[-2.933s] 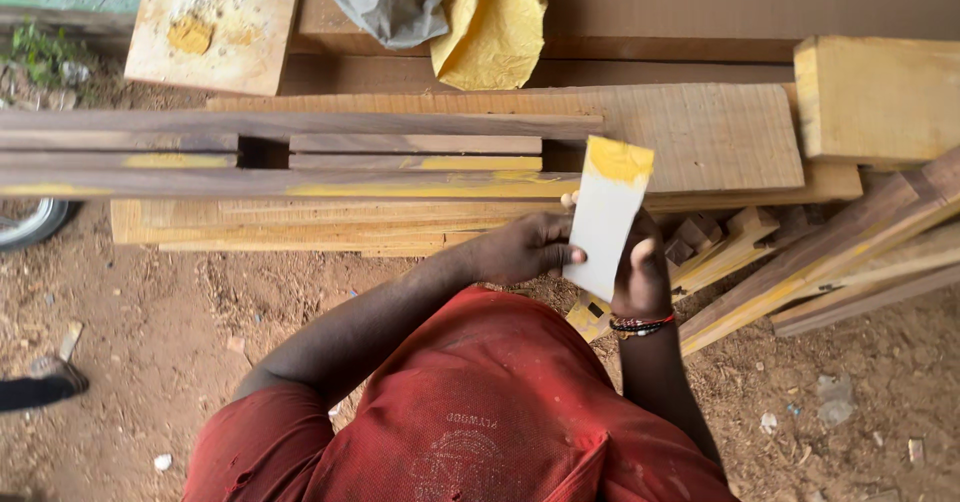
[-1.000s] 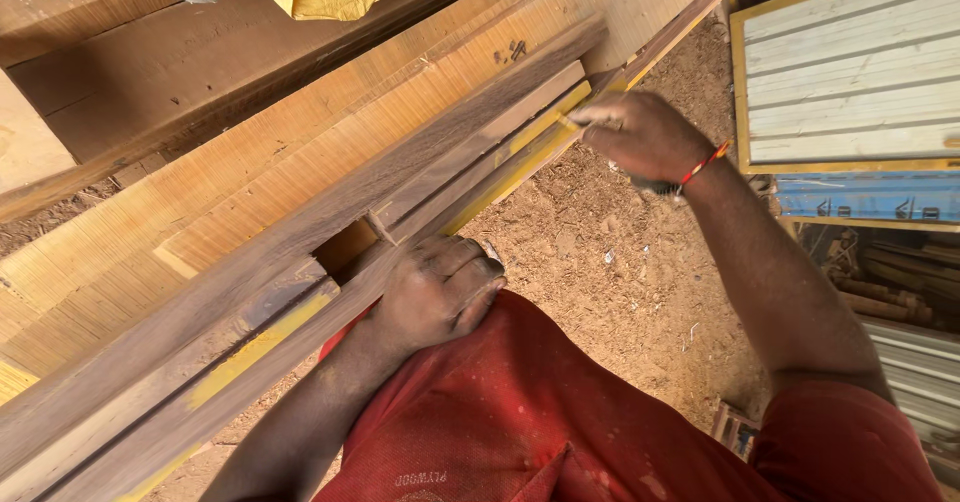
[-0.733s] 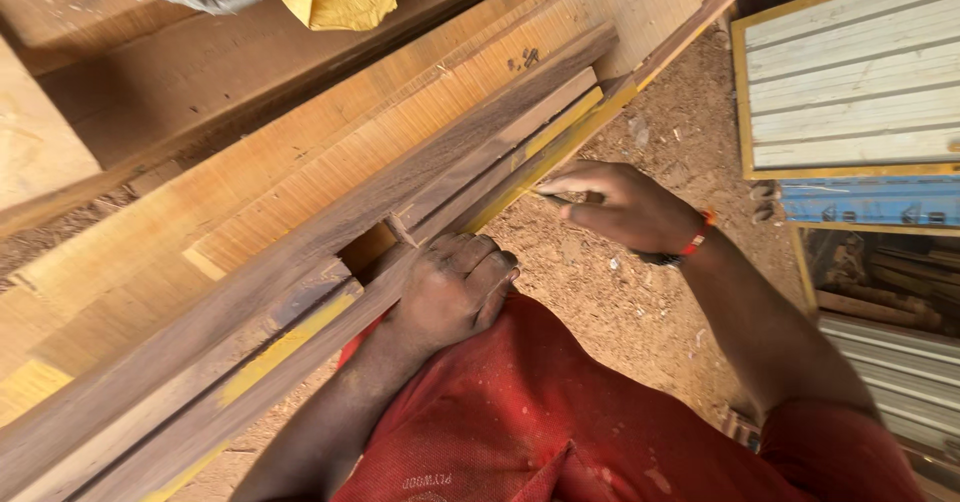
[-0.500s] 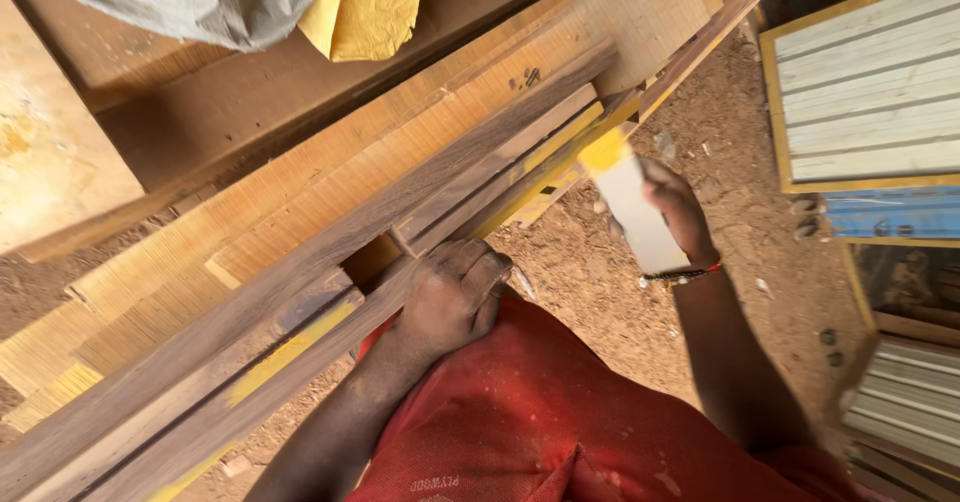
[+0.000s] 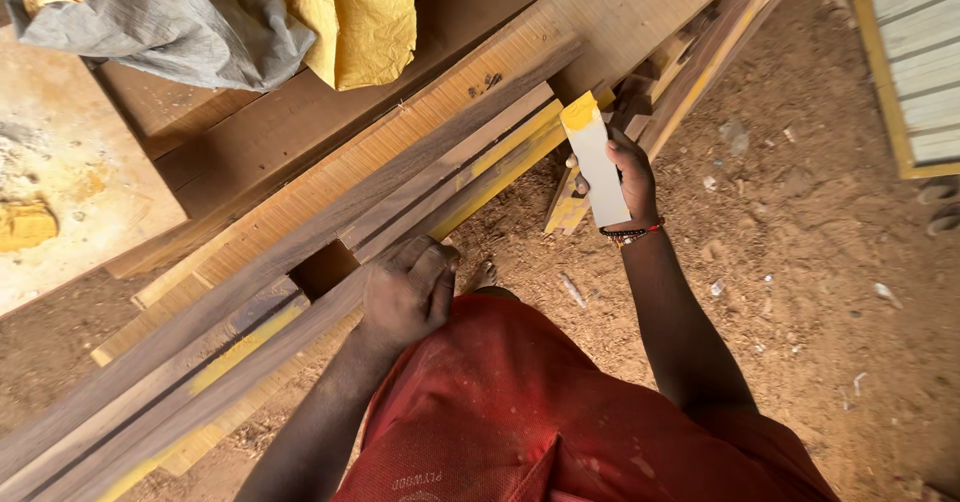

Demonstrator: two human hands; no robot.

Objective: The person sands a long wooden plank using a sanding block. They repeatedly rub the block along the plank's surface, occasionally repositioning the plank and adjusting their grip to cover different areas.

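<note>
Right hand [image 5: 632, 177] gripping scraper [image 5: 596, 162], left hand [image 5: 408, 294] on plank [image 5: 300, 327]

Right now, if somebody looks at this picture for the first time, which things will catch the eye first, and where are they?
First, the white flat scraper with yellow paste on its top end, held upright in the right hand near the middle. Next, the left hand resting on the long dark wooden frame that runs diagonally across the boards. The yellow cloth and grey cloth lie bunched at the top left.
</note>
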